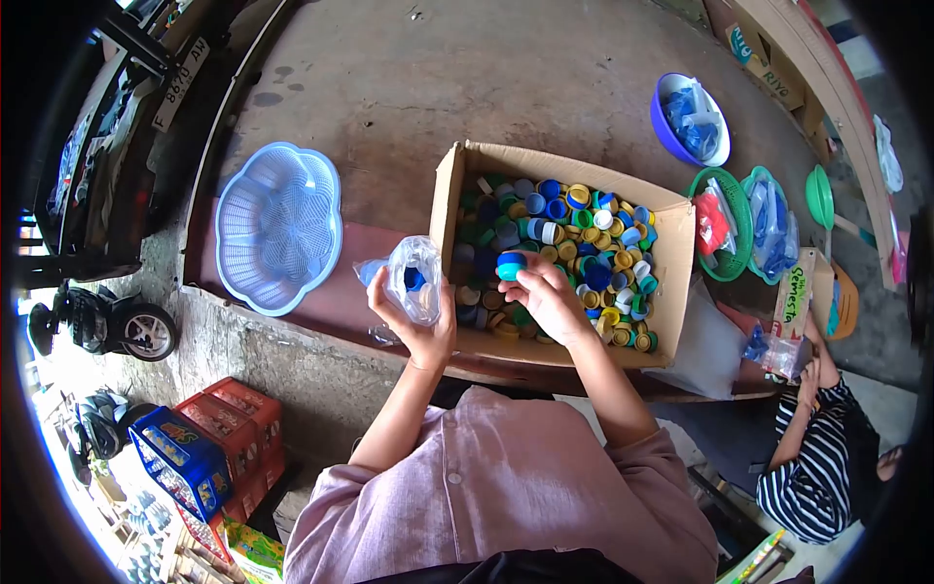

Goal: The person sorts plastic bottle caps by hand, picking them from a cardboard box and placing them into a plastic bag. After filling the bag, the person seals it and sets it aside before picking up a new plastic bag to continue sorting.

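Observation:
My left hand (425, 339) is wrapped round a clear plastic bag (424, 304), its mouth spread by the fingers, with a dark blue bottle cap (415, 279) showing inside. Between the thumb and fingers of my right hand (556, 304) are bottle caps (511, 267), a dark blue one against a teal one. This hand is over the near left part of a cardboard box (674, 282). Loose plastic caps (584, 219) in blue, yellow, green and white fill the box. The bag is just outside the box's left wall.
A light blue plastic basket (226, 243) stands at the left table edge. To the right are a purple bowl (664, 127), a green basket (741, 263) and another person's arm (822, 365) beside a small carton (793, 292). Stacked crates (229, 423) stand on the floor below left.

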`<state>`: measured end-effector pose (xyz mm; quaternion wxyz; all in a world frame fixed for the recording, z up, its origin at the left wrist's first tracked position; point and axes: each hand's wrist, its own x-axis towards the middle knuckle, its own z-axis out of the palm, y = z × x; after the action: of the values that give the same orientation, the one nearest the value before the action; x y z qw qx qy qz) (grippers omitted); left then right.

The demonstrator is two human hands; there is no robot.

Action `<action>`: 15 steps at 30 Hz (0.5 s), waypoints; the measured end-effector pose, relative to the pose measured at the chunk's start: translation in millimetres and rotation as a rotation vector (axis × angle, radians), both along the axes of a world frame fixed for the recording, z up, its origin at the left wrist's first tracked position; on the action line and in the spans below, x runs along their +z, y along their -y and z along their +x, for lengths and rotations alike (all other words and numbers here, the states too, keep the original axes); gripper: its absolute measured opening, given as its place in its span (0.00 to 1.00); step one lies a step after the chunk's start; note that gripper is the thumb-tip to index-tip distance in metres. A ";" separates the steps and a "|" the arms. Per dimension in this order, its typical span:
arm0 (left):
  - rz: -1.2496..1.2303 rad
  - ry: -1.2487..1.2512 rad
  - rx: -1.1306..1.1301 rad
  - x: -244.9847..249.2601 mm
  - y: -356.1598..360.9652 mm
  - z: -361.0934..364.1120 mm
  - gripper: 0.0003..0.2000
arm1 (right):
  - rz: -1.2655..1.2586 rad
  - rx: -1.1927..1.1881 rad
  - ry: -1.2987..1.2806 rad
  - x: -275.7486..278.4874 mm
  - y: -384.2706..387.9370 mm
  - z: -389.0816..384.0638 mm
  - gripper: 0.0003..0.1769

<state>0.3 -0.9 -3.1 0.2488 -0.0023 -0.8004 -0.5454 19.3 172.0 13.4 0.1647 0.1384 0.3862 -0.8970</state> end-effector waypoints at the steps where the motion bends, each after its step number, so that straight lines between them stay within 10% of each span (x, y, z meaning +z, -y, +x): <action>1: -0.011 -0.010 -0.001 -0.2 0.0 -0.8 0.34 | 0.147 -0.036 -0.078 5.5 1.3 1.1 0.20; 15: -0.088 -0.102 0.010 6.0 -4.2 -4.6 0.34 | 0.488 -0.311 -0.223 1.3 -36.7 14.5 0.20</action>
<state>-4.2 3.3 2.9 0.2918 -0.0370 -0.8098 -0.5077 33.7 208.7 14.8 -0.0562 0.1320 0.5802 -0.8017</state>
